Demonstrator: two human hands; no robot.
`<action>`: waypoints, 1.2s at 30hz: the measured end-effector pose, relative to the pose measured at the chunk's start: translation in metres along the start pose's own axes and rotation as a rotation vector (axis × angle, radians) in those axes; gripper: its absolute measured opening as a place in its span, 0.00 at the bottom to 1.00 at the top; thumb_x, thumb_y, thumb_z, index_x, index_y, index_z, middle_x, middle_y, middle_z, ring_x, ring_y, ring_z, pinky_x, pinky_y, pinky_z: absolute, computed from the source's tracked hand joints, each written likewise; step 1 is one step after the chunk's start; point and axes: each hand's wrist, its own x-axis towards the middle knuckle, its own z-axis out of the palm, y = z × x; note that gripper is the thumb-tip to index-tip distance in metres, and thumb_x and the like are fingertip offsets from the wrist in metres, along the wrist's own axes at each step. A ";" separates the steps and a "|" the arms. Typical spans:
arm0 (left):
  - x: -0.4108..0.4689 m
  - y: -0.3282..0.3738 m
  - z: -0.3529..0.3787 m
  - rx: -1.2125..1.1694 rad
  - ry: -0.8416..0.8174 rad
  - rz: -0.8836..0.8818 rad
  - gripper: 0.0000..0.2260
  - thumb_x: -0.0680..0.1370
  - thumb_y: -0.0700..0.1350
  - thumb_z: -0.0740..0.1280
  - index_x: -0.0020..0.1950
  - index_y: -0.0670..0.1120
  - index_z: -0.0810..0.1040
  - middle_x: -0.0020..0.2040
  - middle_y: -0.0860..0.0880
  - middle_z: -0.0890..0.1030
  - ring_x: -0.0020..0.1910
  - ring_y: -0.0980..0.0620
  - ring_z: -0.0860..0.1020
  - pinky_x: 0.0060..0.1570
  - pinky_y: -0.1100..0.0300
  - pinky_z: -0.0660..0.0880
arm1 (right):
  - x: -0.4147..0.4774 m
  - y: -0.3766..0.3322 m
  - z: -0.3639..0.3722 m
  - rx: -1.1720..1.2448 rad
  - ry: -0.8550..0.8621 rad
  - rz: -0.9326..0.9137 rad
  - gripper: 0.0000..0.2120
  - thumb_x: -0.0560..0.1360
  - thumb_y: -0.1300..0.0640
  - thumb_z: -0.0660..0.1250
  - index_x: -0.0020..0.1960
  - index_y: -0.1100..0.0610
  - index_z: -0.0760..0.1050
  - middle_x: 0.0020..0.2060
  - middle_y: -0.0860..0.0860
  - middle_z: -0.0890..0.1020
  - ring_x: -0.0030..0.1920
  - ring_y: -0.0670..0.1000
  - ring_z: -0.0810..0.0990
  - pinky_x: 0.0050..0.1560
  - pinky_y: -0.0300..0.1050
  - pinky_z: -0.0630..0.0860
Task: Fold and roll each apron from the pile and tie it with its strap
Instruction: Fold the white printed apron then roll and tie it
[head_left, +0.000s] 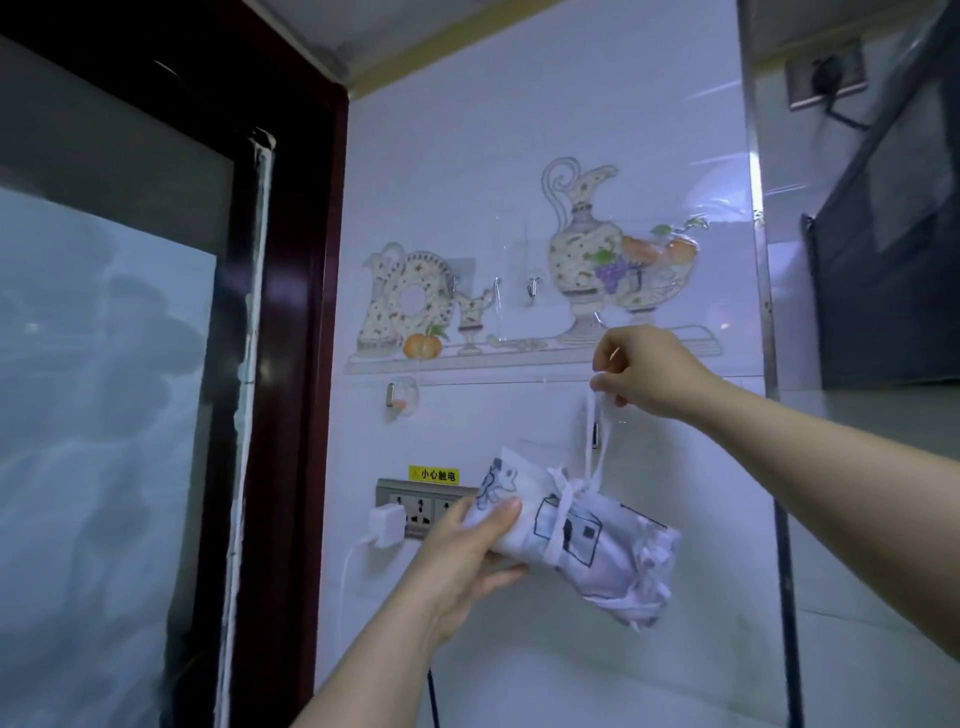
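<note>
A rolled white apron (587, 545) with dark line drawings is held up in front of the tiled wall, its strap tied round its middle. My left hand (467, 556) grips the roll's left end from below. Above it, my right hand (644, 371) pinches the loose white strap (595, 436), which runs down to the knot on the roll. A small wall hook (596, 434) sits just behind the strap.
A power socket strip (415, 506) with a white charger (385, 526) plugged in lies left of the roll. Several hooks (531, 288) are stuck on the decorated tiles above. A dark door frame (296, 364) stands at the left and a dark appliance (893, 249) at the right.
</note>
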 end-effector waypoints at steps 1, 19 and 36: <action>0.004 -0.005 0.000 -0.029 0.010 -0.015 0.12 0.76 0.42 0.68 0.59 0.42 0.75 0.53 0.43 0.83 0.45 0.46 0.83 0.37 0.56 0.80 | 0.003 0.002 0.003 -0.084 -0.013 -0.026 0.09 0.72 0.61 0.70 0.37 0.52 0.72 0.33 0.47 0.78 0.35 0.50 0.79 0.39 0.43 0.74; 0.026 -0.068 -0.009 -0.200 0.115 -0.218 0.07 0.77 0.38 0.67 0.55 0.40 0.76 0.44 0.41 0.85 0.40 0.45 0.84 0.37 0.54 0.82 | -0.002 0.030 0.040 -0.443 0.018 -0.235 0.12 0.77 0.60 0.60 0.55 0.53 0.79 0.53 0.50 0.80 0.55 0.56 0.76 0.45 0.44 0.69; -0.044 -0.050 -0.022 0.209 0.124 -0.131 0.16 0.80 0.44 0.65 0.68 0.48 0.71 0.59 0.51 0.77 0.57 0.53 0.78 0.57 0.54 0.77 | -0.091 -0.005 0.115 -0.515 -0.200 -0.645 0.10 0.76 0.52 0.63 0.55 0.50 0.79 0.51 0.48 0.82 0.60 0.54 0.75 0.71 0.55 0.54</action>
